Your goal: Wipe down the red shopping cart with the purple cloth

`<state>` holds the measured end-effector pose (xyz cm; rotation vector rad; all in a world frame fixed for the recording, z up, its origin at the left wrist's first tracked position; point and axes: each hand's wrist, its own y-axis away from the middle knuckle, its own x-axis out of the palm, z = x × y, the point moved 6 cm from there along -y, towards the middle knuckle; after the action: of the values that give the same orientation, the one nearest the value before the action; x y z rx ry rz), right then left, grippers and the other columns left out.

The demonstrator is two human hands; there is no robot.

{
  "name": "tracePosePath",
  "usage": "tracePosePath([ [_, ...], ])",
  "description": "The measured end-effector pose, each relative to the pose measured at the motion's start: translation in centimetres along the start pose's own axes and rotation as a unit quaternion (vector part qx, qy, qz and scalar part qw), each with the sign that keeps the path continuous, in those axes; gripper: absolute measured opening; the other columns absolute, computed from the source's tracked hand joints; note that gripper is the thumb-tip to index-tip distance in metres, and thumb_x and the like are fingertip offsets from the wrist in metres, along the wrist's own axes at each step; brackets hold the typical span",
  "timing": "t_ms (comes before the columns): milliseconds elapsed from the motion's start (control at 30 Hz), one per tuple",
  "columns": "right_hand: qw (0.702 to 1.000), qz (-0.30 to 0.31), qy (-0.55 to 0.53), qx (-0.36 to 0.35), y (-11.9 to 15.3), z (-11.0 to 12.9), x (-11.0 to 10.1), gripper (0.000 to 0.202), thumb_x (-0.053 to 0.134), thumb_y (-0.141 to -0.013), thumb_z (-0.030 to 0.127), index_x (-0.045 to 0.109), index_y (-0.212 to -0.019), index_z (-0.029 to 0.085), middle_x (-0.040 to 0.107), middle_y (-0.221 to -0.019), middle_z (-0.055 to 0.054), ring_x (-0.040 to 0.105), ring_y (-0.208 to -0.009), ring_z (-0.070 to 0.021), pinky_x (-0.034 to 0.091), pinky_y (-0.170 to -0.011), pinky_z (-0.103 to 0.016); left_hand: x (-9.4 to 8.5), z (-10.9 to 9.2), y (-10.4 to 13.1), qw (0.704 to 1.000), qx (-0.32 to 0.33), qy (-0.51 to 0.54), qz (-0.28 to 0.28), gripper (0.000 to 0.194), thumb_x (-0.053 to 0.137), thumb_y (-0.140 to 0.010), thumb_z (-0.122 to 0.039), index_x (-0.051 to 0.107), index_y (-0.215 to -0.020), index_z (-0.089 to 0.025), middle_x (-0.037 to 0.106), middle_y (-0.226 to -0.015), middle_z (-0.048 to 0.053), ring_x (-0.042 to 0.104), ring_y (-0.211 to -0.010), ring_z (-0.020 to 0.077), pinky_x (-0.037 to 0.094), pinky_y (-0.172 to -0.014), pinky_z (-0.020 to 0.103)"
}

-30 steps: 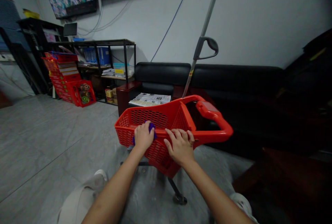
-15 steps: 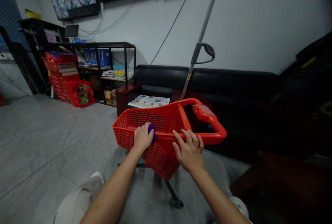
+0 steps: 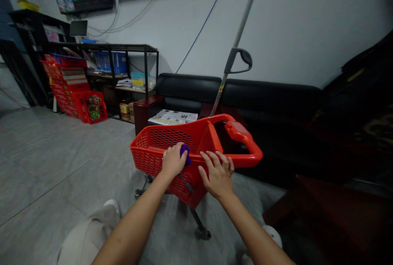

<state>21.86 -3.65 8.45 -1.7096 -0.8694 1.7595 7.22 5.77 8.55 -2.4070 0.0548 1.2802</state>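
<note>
A small red plastic shopping cart [image 3: 147,159] with perforated walls stands on wheeled legs in front of me. My left hand [image 3: 173,160] is closed around a purple cloth [image 3: 185,155] and presses it on the near rim of the basket. Most of the cloth is hidden by the fingers. Closer to the cart's handle [image 3: 245,142], my right hand [image 3: 218,175] rests on the same rim with its fingers spread and nothing in them.
Behind the cart is a black sofa [image 3: 190,83] with newspapers [image 3: 175,117] on it. A grey pole with a handle [image 3: 238,58] leans there. Red crates [image 3: 66,89] are stacked by a metal shelf [image 3: 132,48] at left. A dark red wooden piece [image 3: 322,207] stands at lower right.
My left hand has slid the purple cloth a little to the right along the rim, towards my right hand. The whole view has shifted slightly.
</note>
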Motion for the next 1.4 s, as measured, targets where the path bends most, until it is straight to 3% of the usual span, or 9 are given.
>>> tracePosePath([
  [100,1.0,0.001,-0.006,0.006,-0.2,0.4,0.2,0.044,0.049,-0.092,0.045,0.059,-0.131,0.025,0.061,-0.13,-0.005,0.037,-0.129,-0.0263,0.014,-0.114,-0.046,-0.2,0.1,-0.3,0.999,-0.029,-0.022,0.013,0.036,0.046,-0.094,-0.038,0.051,-0.127,-0.026,0.067,-0.12,0.007,0.059,-0.109,0.0269,0.042,-0.095,0.041],
  [300,1.0,0.009,0.008,-0.002,-0.4,0.7,-0.1,0.044,0.046,-0.094,0.044,0.059,-0.132,0.026,0.06,-0.131,-0.005,0.038,-0.129,-0.0258,0.016,-0.114,-0.046,0.7,-2.2,-0.2,0.999,0.042,0.021,-0.001,0.038,0.043,-0.096,-0.041,0.05,-0.13,-0.026,0.065,-0.124,0.005,0.059,-0.11,0.0231,0.042,-0.097,0.037],
  [500,0.996,-0.051,0.06,0.041,-1.0,-2.6,-2.3,0.035,0.045,-0.095,0.039,0.069,-0.118,0.027,0.052,-0.14,-0.008,0.036,-0.131,-0.027,0.021,-0.111,-0.047,0.5,0.5,-0.1,0.999,0.034,0.024,0.006,0.04,0.043,-0.095,-0.041,0.049,-0.133,-0.026,0.064,-0.127,0.005,0.057,-0.114,0.0225,0.04,-0.1,0.037],
  [633,0.993,-0.078,0.064,0.061,-1.3,-4.0,-2.5,0.032,0.046,-0.096,0.037,0.073,-0.108,0.027,0.062,-0.122,-0.007,0.039,-0.124,-0.0272,0.018,-0.11,-0.049,0.0,0.9,-0.3,1.0,0.0,0.008,0.001,0.039,0.046,-0.094,-0.039,0.051,-0.13,-0.025,0.066,-0.122,0.006,0.058,-0.111,0.0244,0.041,-0.098,0.038],
  [933,0.994,-0.068,0.052,0.069,-1.3,-3.3,-2.0,0.03,0.047,-0.094,0.034,0.072,-0.107,0.026,0.064,-0.11,-0.008,0.038,-0.12,-0.0276,0.016,-0.109,-0.051,1.3,-5.8,0.5,0.995,0.057,0.076,-0.016,0.042,0.044,-0.096,-0.042,0.048,-0.134,-0.026,0.063,-0.128,0.006,0.056,-0.117,0.0224,0.04,-0.102,0.036],
  [1067,0.992,-0.083,0.052,0.078,-1.3,-3.0,-2.2,0.03,0.046,-0.094,0.034,0.073,-0.105,0.026,0.065,-0.11,-0.009,0.041,-0.12,-0.0281,0.017,-0.108,-0.05,0.9,-3.3,0.1,0.995,0.069,0.071,-0.015,0.042,0.045,-0.095,-0.042,0.048,-0.134,-0.027,0.063,-0.128,0.005,0.058,-0.114,0.0216,0.041,-0.1,0.035],
  [1200,0.99,-0.092,0.044,0.102,-1.7,-1.8,-2.0,0.028,0.048,-0.093,0.034,0.073,-0.102,0.026,0.066,-0.108,-0.009,0.041,-0.119,-0.0282,0.016,-0.107,-0.049,-0.3,0.8,-0.7,0.999,0.005,0.027,-0.028,0.038,0.046,-0.094,-0.038,0.052,-0.13,-0.024,0.067,-0.121,0.006,0.06,-0.11,0.024,0.043,-0.098,0.037],
  [1267,0.99,-0.09,0.035,0.101,-2.0,-0.8,-1.7,0.029,0.047,-0.094,0.034,0.073,-0.103,0.026,0.066,-0.107,-0.009,0.042,-0.118,-0.028,0.016,-0.106,-0.049,-0.7,0.9,-0.9,0.999,-0.008,0.024,-0.031,0.037,0.047,-0.094,-0.037,0.053,-0.128,-0.024,0.068,-0.12,0.006,0.06,-0.109,0.0241,0.043,-0.098,0.037],
  [1400,0.994,-0.069,0.012,0.087,-2.5,0.9,-1.7,0.031,0.044,-0.095,0.033,0.071,-0.111,0.028,0.067,-0.111,-0.008,0.043,-0.117,-0.0271,0.016,-0.106,-0.048,-0.7,-1.7,-0.9,0.996,0.026,0.074,-0.035,0.035,0.047,-0.094,-0.037,0.053,-0.127,-0.027,0.066,-0.123,0.003,0.06,-0.11,0.0218,0.043,-0.098,0.035],
])
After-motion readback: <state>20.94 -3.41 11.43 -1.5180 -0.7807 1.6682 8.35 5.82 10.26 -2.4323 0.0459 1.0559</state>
